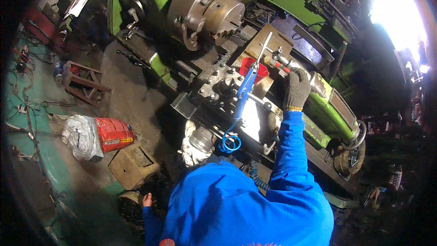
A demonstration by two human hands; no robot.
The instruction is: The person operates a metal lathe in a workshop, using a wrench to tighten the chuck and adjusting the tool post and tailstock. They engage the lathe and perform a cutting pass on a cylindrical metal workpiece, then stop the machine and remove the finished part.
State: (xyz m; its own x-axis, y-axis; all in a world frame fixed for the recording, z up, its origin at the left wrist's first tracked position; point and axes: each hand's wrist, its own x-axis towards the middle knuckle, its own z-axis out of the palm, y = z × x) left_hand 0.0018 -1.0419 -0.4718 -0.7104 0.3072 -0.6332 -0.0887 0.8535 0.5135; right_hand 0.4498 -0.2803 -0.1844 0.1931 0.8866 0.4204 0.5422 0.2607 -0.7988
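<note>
My right hand, in a dark knitted work glove, reaches to the lathe's tailstock side. Its fingers close round the red handle of a small brush, whose pale bristles point left. Just left of the brush, a red cup stands on the lathe carriage. A blue air blow gun with a long metal nozzle lies across the tool post; its coiled blue hose hangs below. My bare left hand is low at the left, beside a dark round object; its fingers show too small to read.
The green lathe carries a large metal chuck at the top and a tailstock handwheel at the right. White cloth hangs at the carriage's near side. On the floor at left are a red-and-silver bag, a tan box and a rusty frame.
</note>
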